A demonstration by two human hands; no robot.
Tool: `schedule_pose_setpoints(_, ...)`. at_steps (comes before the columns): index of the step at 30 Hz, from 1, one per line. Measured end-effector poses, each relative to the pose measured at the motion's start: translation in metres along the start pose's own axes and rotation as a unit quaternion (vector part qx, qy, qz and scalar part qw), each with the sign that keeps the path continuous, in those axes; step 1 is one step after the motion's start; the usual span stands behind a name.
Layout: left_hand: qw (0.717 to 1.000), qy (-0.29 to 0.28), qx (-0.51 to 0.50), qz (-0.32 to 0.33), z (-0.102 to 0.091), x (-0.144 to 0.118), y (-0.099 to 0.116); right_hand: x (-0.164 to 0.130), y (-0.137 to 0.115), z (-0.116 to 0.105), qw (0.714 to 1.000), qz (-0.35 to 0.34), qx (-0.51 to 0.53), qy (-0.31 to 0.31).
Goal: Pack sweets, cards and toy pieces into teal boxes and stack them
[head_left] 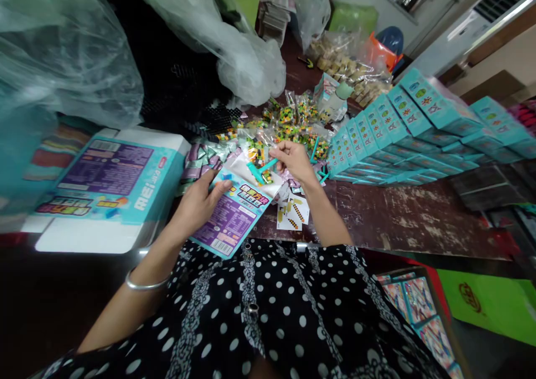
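between the two hands in the head view, a flat carton of teal and purple printed card with white flaps [230, 222] slants over the near edge of a worn dark red table [355, 211]. the left hand [199, 205] grips the carton's left edge, thumb on the printed face; its fingers underneath are partly hidden. the right hand [293, 160] is narrow, thumb and fingertips pinched on a branched stick of teal plastic [256, 173] above the flap end; whether the stick touches the flaps i cannot tell.

just beyond the hands lie clear bags of green, orange and black pieces [287, 115], with shiny purple and green packets [205, 157] nearer the left hand. below the right hand are white paper slips with printed figures [293, 214]. to its right stand stacked teal boxes [372, 139]; left of the left hand lies a pile of flattened teal and purple cartons [106, 169].
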State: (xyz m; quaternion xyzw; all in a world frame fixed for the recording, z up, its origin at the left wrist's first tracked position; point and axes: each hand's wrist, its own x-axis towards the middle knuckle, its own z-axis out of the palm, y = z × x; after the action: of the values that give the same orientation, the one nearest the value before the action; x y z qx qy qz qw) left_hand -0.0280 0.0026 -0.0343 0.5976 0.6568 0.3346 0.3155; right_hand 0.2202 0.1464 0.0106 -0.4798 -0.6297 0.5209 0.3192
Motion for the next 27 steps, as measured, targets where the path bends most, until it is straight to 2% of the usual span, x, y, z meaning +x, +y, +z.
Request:
schedule_pose_setpoints(3,1.0,0.005,-0.024,-0.005,-0.002,-0.004,-0.004,-0.009,-0.004,0.002,0.991,-0.073,-0.111,0.035)
schedule_pose_setpoints(5,0.999,-0.003,-0.033,-0.004,-0.001,-0.004,-0.006,-0.016,-0.009,0.004,0.971,-0.123,-0.2,0.039)
schedule_pose_setpoints(8,0.999,-0.013,-0.046,-0.006,-0.001,-0.003,-0.008,-0.023,-0.018,0.014,0.94,-0.183,-0.287,0.009)
schedule_pose_setpoints(10,0.998,-0.015,-0.064,-0.007,-0.001,-0.002,-0.008,-0.027,-0.02,0.023,0.937,-0.197,-0.285,-0.036)
schedule_pose_setpoints(13,0.995,-0.013,-0.102,-0.004,-0.001,-0.002,-0.009,-0.029,-0.022,0.033,0.944,-0.17,-0.246,-0.139)
schedule_pose_setpoints(15,0.992,-0.009,-0.127,-0.004,0.001,-0.003,-0.01,-0.027,-0.025,0.033,0.935,-0.14,-0.225,-0.238)
schedule_pose_setpoints(17,0.989,-0.004,-0.147,-0.006,0.003,-0.005,-0.012,-0.019,-0.032,0.025,0.897,-0.108,-0.216,-0.369)
schedule_pose_setpoints(19,0.987,0.001,-0.162,-0.006,0.007,-0.006,-0.014,-0.005,-0.044,0.013,0.832,-0.076,-0.23,-0.499)
schedule_pose_setpoints(20,0.986,0.006,-0.167,-0.007,0.008,-0.006,-0.015,0.004,-0.051,0.007,0.803,-0.072,-0.251,-0.535)
schedule_pose_setpoints(21,0.985,0.011,-0.17,-0.011,0.01,-0.007,-0.016,0.015,-0.059,0.002,0.786,-0.079,-0.281,-0.545)
schedule_pose_setpoints(22,0.985,0.015,-0.172,-0.017,0.011,-0.007,-0.018,0.027,-0.067,-0.001,0.786,-0.096,-0.316,-0.523)
schedule_pose_setpoints(23,0.984,0.016,-0.174,-0.024,0.012,-0.007,-0.02,0.039,-0.073,-0.001,0.802,-0.123,-0.351,-0.468)
schedule_pose_setpoints(25,0.983,0.009,-0.178,-0.038,0.012,-0.007,-0.023,0.064,-0.081,0.012,0.846,-0.181,-0.407,-0.294)
schedule_pose_setpoints(26,0.983,0.003,-0.18,-0.043,0.012,-0.008,-0.025,0.075,-0.081,0.024,0.855,-0.201,-0.429,-0.213)
schedule_pose_setpoints(27,0.983,-0.002,-0.18,-0.048,0.011,-0.008,-0.026,0.084,-0.079,0.039,0.851,-0.216,-0.452,-0.156)
